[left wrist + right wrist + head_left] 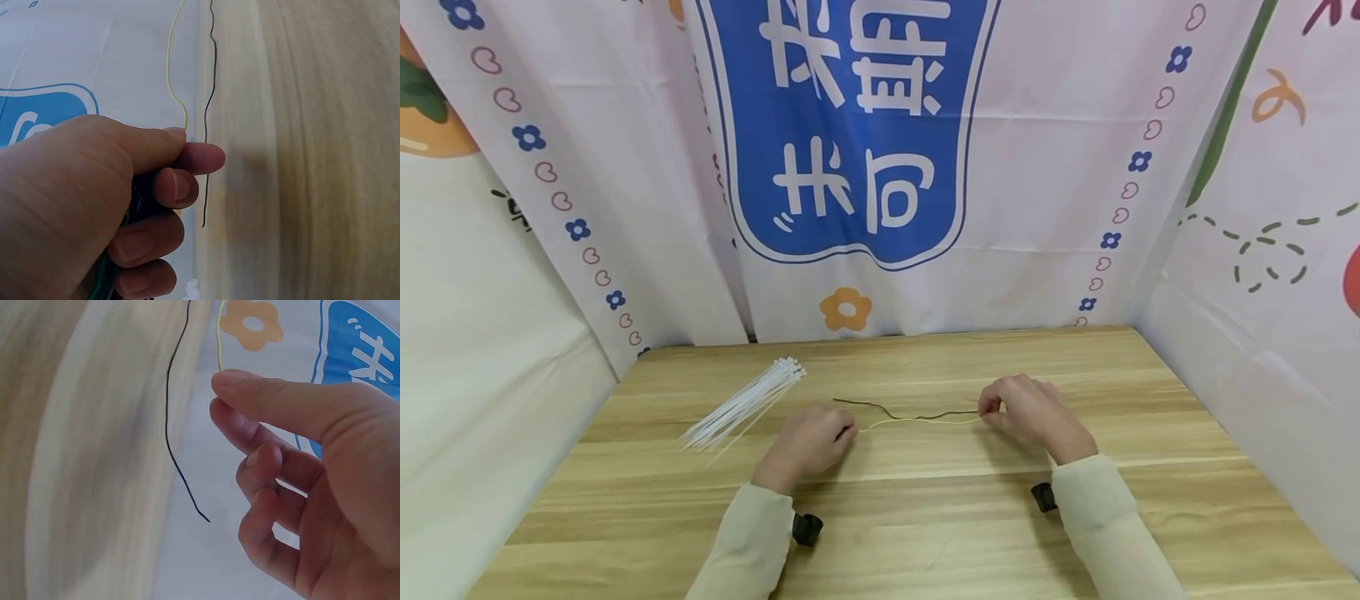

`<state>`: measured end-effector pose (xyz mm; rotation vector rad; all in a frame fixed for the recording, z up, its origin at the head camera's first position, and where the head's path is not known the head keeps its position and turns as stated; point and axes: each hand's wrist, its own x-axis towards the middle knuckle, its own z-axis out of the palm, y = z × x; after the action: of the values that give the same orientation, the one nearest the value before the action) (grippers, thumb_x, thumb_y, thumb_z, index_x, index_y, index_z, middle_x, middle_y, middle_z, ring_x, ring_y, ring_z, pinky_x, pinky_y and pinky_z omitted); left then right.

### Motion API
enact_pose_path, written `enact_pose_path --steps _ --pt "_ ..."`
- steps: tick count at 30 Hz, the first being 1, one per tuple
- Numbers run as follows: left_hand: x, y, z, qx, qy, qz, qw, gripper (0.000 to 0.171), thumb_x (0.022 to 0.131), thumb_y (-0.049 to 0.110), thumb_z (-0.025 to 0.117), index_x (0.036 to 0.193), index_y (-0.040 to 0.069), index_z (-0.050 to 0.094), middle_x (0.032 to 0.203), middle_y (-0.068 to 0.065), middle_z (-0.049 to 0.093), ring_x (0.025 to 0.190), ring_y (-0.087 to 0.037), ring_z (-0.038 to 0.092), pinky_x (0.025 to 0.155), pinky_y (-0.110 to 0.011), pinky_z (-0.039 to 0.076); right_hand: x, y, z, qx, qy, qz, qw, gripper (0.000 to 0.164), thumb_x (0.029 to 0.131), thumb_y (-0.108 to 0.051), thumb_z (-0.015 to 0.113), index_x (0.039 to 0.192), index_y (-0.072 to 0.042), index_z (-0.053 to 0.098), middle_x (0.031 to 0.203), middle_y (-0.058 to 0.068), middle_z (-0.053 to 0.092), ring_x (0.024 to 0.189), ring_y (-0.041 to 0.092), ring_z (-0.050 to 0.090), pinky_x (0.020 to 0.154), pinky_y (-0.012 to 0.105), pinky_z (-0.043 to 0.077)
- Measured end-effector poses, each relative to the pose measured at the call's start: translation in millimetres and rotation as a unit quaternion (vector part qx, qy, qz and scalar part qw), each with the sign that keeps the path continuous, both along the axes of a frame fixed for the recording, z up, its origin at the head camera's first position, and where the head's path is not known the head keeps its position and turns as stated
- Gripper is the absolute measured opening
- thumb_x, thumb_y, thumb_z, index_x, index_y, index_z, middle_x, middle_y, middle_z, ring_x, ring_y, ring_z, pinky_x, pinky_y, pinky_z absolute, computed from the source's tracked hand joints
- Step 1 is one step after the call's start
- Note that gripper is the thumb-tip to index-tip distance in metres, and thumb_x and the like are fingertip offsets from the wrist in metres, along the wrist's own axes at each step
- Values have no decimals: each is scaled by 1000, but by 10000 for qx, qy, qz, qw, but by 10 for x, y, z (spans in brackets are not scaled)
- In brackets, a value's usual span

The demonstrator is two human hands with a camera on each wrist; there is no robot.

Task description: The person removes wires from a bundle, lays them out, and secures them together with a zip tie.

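A thin yellow wire [168,62] runs between the two hands. My left hand [811,442] pinches one end of it between thumb and index finger. Its other fingers curl round a bundle of dark and green wires [142,199], mostly hidden in the palm. On the right, my right hand [1028,414] pinches the yellow wire's other end between thumb and forefinger, the remaining fingers loosely bent. A black wire [167,406] lies on the table beside the yellow one, crossing it in the head view; neither hand grips it.
A bundle of white cable ties [748,404] lies on the wooden table [880,533], left of and beyond the left hand. Behind the table's far edge hangs a printed cloth [1037,208]. More cloth encloses both sides.
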<state>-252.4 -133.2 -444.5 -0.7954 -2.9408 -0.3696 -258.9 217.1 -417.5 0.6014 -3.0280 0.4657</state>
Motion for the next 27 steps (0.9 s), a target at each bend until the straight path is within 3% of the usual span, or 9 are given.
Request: enact_pose_path --steps 5,17,24,27 --pt "7 16 -17 59 -64 74 9999 32 106 18 64 73 20 61 67 8 55 64 -10 49 63 -34 45 -17 -3 -48 37 1 -42 10000 13 94 -20 80 86 -30 77 88 -16 71 82 7 59 73 36 45" --pt "-30 52 -88 35 -273 738 9969 43 107 28 63 66 21 52 65 5 52 63 -13 49 63 -37 45 -55 -42 -118 211 269 -164 9993 12 94 -20 80 90 -31 80 90 -15 72 82 6 61 70 36 46" --pt "-20 46 -82 73 -366 876 9955 46 107 29 64 64 19 48 61 4 46 59 -13 45 59 -32 39 -55 -47 -148 210 218 -202 9993 13 94 -19 80 90 -31 81 89 -14 71 83 7 61 72 37 47" --pt "-13 51 -63 54 -429 900 9950 46 107 28 63 64 19 48 61 4 45 58 -12 44 58 -32 38 -47 -34 -152 53 227 -230 9995 11 95 -15 79 96 -25 82 92 -10 72 85 9 62 73 37 51"
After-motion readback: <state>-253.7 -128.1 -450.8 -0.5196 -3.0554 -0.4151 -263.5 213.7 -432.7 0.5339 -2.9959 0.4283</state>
